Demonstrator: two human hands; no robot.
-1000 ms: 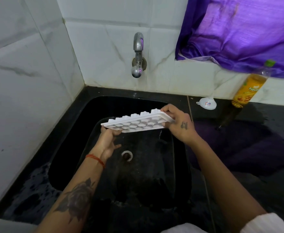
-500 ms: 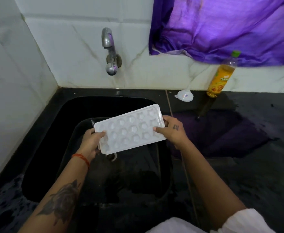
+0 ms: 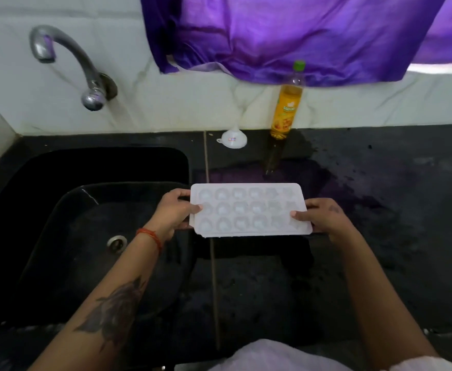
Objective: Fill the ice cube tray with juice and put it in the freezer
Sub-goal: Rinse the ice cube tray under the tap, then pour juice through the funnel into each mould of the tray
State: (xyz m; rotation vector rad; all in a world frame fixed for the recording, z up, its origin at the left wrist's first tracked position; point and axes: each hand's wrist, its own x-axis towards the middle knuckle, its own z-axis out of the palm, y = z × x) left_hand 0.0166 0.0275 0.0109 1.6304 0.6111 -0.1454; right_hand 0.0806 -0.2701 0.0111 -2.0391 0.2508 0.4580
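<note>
A white ice cube tray (image 3: 249, 210) with several round cups faces up, held level just above the black counter beside the sink. My left hand (image 3: 172, 211) grips its left end, thumb on top. My right hand (image 3: 324, 216) grips its right end the same way. A juice bottle (image 3: 286, 105) with orange liquid and a green cap stands upright against the back wall. A small white funnel (image 3: 233, 139) lies mouth-down on the counter to the bottle's left.
A black sink (image 3: 85, 236) with a round drain (image 3: 117, 242) lies on the left under a chrome tap (image 3: 85, 76). The black counter (image 3: 380, 210) stretches right, wet in places. A purple cloth (image 3: 286, 33) hangs over the white tiled wall.
The tray has turned from tilted over the sink to cups-up and has moved right, from above the sink to above the counter. Both hands have kept their grip.
</note>
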